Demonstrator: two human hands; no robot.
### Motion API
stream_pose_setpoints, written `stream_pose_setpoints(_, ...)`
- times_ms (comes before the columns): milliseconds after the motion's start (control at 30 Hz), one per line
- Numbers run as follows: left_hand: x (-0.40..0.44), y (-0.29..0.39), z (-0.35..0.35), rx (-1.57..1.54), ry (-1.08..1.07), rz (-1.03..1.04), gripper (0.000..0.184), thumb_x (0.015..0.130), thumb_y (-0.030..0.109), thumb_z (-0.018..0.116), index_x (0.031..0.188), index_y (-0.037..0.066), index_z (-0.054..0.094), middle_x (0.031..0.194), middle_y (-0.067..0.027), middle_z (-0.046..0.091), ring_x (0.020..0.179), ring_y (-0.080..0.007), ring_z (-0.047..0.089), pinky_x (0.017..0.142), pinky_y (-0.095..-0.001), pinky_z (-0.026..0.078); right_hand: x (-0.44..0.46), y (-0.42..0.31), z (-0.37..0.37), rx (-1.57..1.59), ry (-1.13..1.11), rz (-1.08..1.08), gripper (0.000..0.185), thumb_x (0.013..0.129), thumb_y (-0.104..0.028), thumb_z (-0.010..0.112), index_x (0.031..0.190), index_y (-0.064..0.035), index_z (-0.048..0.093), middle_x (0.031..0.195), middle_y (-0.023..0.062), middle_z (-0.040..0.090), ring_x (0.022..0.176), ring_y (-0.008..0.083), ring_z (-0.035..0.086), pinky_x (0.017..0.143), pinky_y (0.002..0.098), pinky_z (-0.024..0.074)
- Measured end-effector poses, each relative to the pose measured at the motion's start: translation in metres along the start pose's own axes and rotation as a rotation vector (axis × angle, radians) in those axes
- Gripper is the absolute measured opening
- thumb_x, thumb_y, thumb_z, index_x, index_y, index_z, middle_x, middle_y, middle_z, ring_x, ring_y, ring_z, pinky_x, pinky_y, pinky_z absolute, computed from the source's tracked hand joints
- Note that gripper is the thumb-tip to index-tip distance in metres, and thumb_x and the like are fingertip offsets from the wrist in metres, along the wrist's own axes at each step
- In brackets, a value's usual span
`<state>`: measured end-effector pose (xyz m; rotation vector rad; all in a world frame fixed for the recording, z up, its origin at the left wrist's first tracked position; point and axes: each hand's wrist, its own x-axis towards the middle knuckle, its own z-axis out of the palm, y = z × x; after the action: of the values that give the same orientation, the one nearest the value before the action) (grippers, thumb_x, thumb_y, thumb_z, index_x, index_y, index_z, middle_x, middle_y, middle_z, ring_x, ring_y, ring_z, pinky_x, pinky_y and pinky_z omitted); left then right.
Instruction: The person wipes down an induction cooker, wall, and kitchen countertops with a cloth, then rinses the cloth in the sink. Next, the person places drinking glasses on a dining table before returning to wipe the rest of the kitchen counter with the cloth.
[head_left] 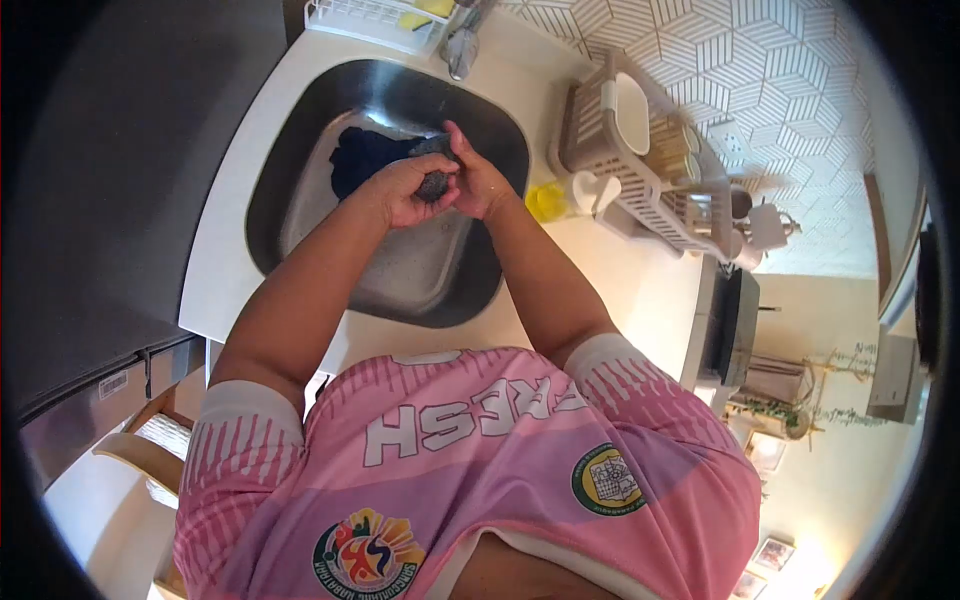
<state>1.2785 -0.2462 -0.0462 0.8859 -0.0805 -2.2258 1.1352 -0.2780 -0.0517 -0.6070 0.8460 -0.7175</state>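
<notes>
1. From here I see a bunched grey cloth [432, 187] above the sink [400, 278], between the person's two hands, just beside a dark blue cloth [360, 160] lying crumpled in the basin. Whether the two pieces touch, I can't make out.

2. The left hand [406, 192] has its grip closed around the grey cloth, fingers curled over it. The right hand [484, 184] meets it from the other side, thumb stretched out; its fingers are partly hidden, so I can't tell how firmly they close.

3. I'd expect the grey cloth to be soft, limp and light, hard to break, though heavier and a bit slippery if soaked. Its wetness doesn't show clearly.

4. The best hold, to my mind, is a full fistful at each end of the bunch, since a pinch at one edge would let the rest sag.

5. It looks dark grey and slightly mottled, folded into a small wad, one part showing above the left fingers and another poking out below them.
</notes>
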Motion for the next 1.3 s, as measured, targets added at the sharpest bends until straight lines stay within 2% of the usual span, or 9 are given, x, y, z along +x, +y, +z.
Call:
stream_pose_setpoints(133, -0.030, -0.021, 0.019, 0.041, -0.207, -0.029, 0.010, 0.084, 0.012, 0.065, 0.090, 0.007, 0.059, 0.076, -0.0024, 0.058, 0.067, -0.0118, 0.059, 0.057, -0.0205, 0.055, -0.013, -0.019, 0.011, 0.045, -0.518, -0.005, 0.052, 0.082, -0.014, 0.067, 0.128, -0.0109, 0.043, 0.118, 0.0206, 0.054, 0.109, 0.0355, 0.055, 0.097, 0.0489, 0.0427)
stream_pose_setpoints(500, -0.048, -0.014, 0.037, 0.270, -0.328, -0.076, 0.018, 0.081, 0.017, 0.070, 0.079, 0.013, 0.053, 0.067, 0.0065, 0.044, 0.052, -0.0022, 0.041, 0.042, -0.0137, 0.028, -0.043, -0.079, 0.072, -0.339, -0.535, 0.005, 0.045, 0.082, 0.002, 0.059, 0.124, -0.0084, 0.048, 0.086, 0.0082, 0.056, 0.068, 0.0137, 0.054, 0.065, 0.0258, 0.0476)
stream_pose_setpoints(733, -0.049, -0.021, 0.039, 0.554, -0.118, 0.096, 0.014, 0.083, 0.018, 0.064, 0.075, 0.017, 0.053, 0.061, 0.0089, 0.038, 0.048, -0.0021, 0.035, 0.040, -0.0185, 0.020, -0.026, -0.049, 0.076, -0.550, -0.183, -0.109, 0.026, 0.085, -0.002, 0.054, 0.109, -0.0110, 0.054, 0.071, -0.0003, 0.048, 0.058, 0.0086, 0.040, 0.051, 0.0213, 0.0341)
stream_pose_setpoints(833, 0.000, -0.025, 0.006, 1.147, 0.157, 0.148, 0.014, 0.084, 0.021, 0.059, 0.071, 0.015, 0.057, 0.058, 0.0017, 0.050, 0.048, -0.0120, 0.048, 0.041, -0.0282, 0.035, -0.014, -0.023, 0.063, -0.454, 0.053, -0.196, 0.014, 0.085, -0.002, 0.052, 0.094, -0.0121, 0.052, 0.067, -0.0015, 0.045, 0.056, 0.0097, 0.041, 0.048, 0.0231, 0.0339)
stream_pose_setpoints(900, 0.037, -0.036, -0.034, 2.476, 0.135, 0.919, 0.018, 0.083, 0.024, 0.056, 0.075, 0.011, 0.065, 0.070, -0.0101, 0.065, 0.065, -0.0264, 0.064, 0.056, -0.0404, 0.049, -0.010, -0.005, 0.057, -0.411, 0.181, -0.234, 0.011, 0.085, -0.002, 0.052, 0.087, -0.0127, 0.049, 0.066, -0.0019, 0.043, 0.056, 0.0106, 0.041, 0.046, 0.0243, 0.0342)
stream_pose_setpoints(967, 0.008, -0.044, -0.018, 2.331, 0.258, 0.667, 0.016, 0.083, 0.019, 0.055, 0.086, 0.009, 0.067, 0.084, -0.0124, 0.067, 0.078, -0.0282, 0.066, 0.065, -0.0414, 0.052, -0.004, 0.020, 0.041, -0.373, 0.413, -0.263, 0.010, 0.085, -0.002, 0.049, 0.084, -0.0116, 0.051, 0.067, 0.0015, 0.048, 0.058, 0.0141, 0.047, 0.045, 0.0308, 0.0378)
stream_pose_setpoints(1133, -0.022, -0.074, -0.019, 2.250, 0.456, 0.248, 0.023, 0.087, 0.023, 0.053, 0.098, 0.013, 0.070, 0.104, -0.0129, 0.067, 0.094, -0.0315, 0.066, 0.078, -0.0433, 0.053, 0.034, 0.104, -0.038, -1.505, 0.612, -0.285, 0.012, 0.083, -0.006, 0.047, 0.084, -0.0078, 0.060, 0.070, 0.0076, 0.055, 0.061, 0.0190, 0.053, 0.051, 0.0387, 0.0437)
stream_pose_setpoints(1233, -0.037, -0.085, -0.021, 2.296, 0.472, 0.284, 0.024, 0.087, 0.024, 0.053, 0.100, 0.013, 0.070, 0.103, -0.0131, 0.067, 0.095, -0.0320, 0.065, 0.077, -0.0434, 0.052, 0.045, 0.135, -0.056, -1.001, 0.634, -0.226, 0.015, 0.085, -0.007, 0.046, 0.087, -0.0079, 0.061, 0.070, 0.0071, 0.056, 0.062, 0.0199, 0.055, 0.053, 0.0359, 0.0454)
stream_pose_setpoints(1300, -0.040, -0.084, -0.033, 2.223, 0.525, 0.337, 0.026, 0.087, 0.027, 0.053, 0.101, 0.012, 0.069, 0.101, -0.0139, 0.068, 0.095, -0.0321, 0.065, 0.077, -0.0431, 0.052, -0.014, 0.098, 0.013, -0.039, 0.625, -0.046, 0.017, 0.086, -0.006, 0.045, 0.090, -0.0088, 0.061, 0.074, 0.0070, 0.058, 0.066, 0.0182, 0.057, 0.053, 0.0330, 0.0457)
